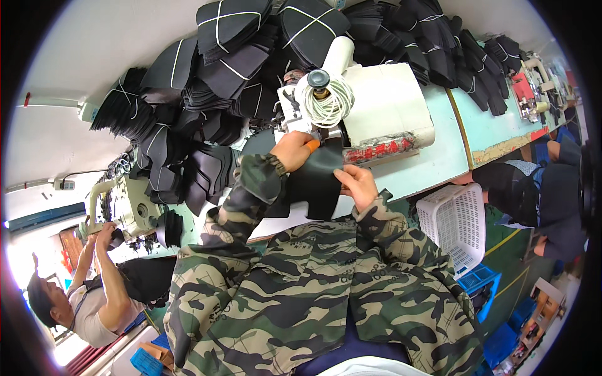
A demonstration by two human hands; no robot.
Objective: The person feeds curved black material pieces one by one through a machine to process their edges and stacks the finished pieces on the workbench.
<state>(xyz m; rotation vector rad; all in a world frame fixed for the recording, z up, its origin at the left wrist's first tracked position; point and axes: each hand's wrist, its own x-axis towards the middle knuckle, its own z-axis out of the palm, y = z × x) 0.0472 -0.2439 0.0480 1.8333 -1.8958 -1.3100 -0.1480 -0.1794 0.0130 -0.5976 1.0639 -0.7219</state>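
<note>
Your 2 hands, left hand (292, 150) and right hand (357, 183), pinch the black fabric piece (316, 182) at the sewing machine (351, 100); next, feed it straight.

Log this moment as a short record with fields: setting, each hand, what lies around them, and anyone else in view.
setting: pale green workbench with a white sewing machine
left hand: grips the top edge of a black fabric piece close to the machine; an orange tip shows at its fingers
right hand: pinches the right edge of the same piece
around: bundles of black cut pieces piled behind the machine; white plastic basket at the right
others: a person at another machine, far left
</note>
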